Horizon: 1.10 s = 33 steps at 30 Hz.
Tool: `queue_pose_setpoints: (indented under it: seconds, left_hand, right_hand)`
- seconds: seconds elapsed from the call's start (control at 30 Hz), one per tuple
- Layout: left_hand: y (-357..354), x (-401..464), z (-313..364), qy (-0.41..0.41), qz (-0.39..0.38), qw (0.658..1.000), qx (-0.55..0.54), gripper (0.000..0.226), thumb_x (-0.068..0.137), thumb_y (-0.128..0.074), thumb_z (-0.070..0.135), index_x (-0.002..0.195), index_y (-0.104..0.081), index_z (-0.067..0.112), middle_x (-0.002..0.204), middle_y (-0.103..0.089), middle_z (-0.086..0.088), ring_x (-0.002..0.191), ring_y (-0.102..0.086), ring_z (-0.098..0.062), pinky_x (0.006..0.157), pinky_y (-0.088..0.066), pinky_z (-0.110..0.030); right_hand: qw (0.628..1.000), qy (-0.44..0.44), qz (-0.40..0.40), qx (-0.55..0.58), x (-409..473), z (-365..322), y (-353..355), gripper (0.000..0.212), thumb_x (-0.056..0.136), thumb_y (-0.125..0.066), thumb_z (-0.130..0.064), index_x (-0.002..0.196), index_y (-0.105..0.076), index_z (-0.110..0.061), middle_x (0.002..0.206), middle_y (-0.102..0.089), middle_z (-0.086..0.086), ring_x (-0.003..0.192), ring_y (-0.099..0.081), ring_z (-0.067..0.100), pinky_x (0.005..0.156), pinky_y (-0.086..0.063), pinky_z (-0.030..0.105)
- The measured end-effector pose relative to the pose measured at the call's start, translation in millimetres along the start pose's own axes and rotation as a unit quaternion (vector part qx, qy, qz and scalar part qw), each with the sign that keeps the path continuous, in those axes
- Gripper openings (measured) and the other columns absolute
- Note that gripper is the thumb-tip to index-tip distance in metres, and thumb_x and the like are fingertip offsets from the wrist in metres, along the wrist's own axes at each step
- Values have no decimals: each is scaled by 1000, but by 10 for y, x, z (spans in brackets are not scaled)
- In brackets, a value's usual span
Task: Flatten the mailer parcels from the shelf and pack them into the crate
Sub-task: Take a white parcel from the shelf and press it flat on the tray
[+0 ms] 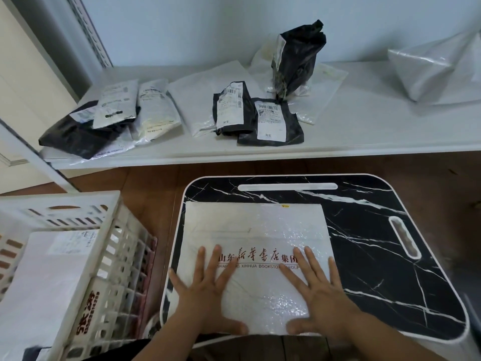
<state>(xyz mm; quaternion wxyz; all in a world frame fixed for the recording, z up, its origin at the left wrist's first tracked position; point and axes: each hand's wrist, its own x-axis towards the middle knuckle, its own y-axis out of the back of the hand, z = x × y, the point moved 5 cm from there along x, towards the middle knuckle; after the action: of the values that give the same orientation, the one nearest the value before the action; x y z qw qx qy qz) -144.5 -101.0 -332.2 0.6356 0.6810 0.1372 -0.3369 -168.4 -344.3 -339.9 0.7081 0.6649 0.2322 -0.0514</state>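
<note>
A white bubble mailer (256,230) with red bookstore lettering lies flat on the black marble-patterned tray table (377,230). My left hand (208,290) presses palm-down on its near left part, fingers spread. My right hand (316,295) presses palm-down on its near right part. The white slatted crate (109,256) stands to the left on the floor with a white mailer (52,269) lying inside. On the white shelf (364,136) beyond lie several black and white mailer parcels, among them a flat black one (270,122) and an upright black one (296,58).
A large grey-white wrapped parcel (429,69) sits at the shelf's far right. A pile of black and white parcels (99,123) crowds the shelf's left end. Wooden floor shows between shelf, crate and table. A slotted shelf upright (88,29) rises at the back left.
</note>
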Motion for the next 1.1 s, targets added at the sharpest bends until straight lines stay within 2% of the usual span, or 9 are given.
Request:
queue_pose_setpoints:
  seconds: [0.27, 0.37, 0.43, 0.57, 0.7, 0.77, 0.87, 1.0, 1.1]
  left_hand:
    - [-5, 21, -11, 6, 12, 1000, -23, 135, 41, -47, 98, 125, 47, 49, 129, 62, 11, 122, 56, -26, 82, 21, -81]
    - [67, 2, -1, 7, 29, 998, -56, 136, 39, -50, 97, 126, 45, 51, 132, 60, 11, 126, 52, -25, 90, 16, -81]
    - [209, -42, -60, 65, 90, 985, -134, 138, 37, -50, 95, 135, 34, 49, 145, 49, 4, 138, 37, -29, 106, 3, -73]
    - [351, -146, -429, 251, 235, 850, -399, 129, 49, -85, 61, 151, -14, 26, 152, -21, -15, 137, -28, -37, 109, -33, -55]
    - [352, -225, -533, 244, 200, 680, -662, 55, 63, -89, 22, 105, -59, 4, 99, -66, -9, 88, -63, -28, 77, -55, -40]
    - [417, -261, -536, 207, 157, 663, -702, 32, 70, -84, 11, 93, -65, 2, 89, -71, -13, 77, -67, -28, 66, -57, -37]
    - [647, -373, -547, 156, 144, 671, -710, 21, 80, -75, 8, 97, -65, 2, 88, -71, -15, 77, -68, -29, 57, -54, -32]
    - [991, -592, -696, 100, 165, 675, -712, 28, 85, -71, 13, 110, -64, 5, 100, -73, -13, 92, -70, -31, 80, -56, -45]
    - [1241, -791, -836, 62, 190, 675, -710, 23, 88, -67, 16, 110, -64, 11, 97, -74, -8, 88, -71, -26, 72, -56, -38]
  right_hand:
    - [998, 5, -42, 43, -94, 110, 40, 120, 59, -27, -100, 152, -23, -25, 154, -30, 16, 142, -21, 34, 106, -14, 56]
    - [994, -61, -6, 96, -132, 133, 147, 133, 41, -38, -101, 144, 24, -43, 155, 32, 11, 143, 26, 32, 111, 19, 54]
    - [974, -126, -35, 184, -168, 107, 210, 136, 45, -50, -93, 143, 29, -41, 148, 45, 6, 140, 33, 29, 112, 12, 57]
    - [884, -287, 113, 350, -223, 167, 481, 105, 59, -83, -55, 141, -28, -21, 153, -23, 14, 137, -20, 35, 110, -26, 50]
    - [730, -382, 128, 551, -227, 321, 367, 83, 67, -87, -25, 134, -44, -2, 128, -54, 20, 117, -52, 38, 100, -44, 47]
    - [653, -381, 125, 642, -252, 392, 345, 58, 70, -84, -11, 119, -57, 5, 105, -67, 21, 90, -66, 36, 80, -56, 44]
    - [593, -342, 104, 721, -279, 455, 474, 30, 75, -76, 5, 100, -61, 11, 86, -69, 23, 62, -67, 29, 45, -54, 29]
    - [583, -278, 48, 762, -260, 418, 815, 51, 67, -81, -2, 111, -57, 7, 93, -71, 25, 81, -70, 40, 75, -57, 53]
    - [592, -233, 37, 770, -255, 349, 1157, 44, 74, -76, 0, 112, -55, 1, 100, -70, 24, 88, -69, 41, 81, -54, 56]
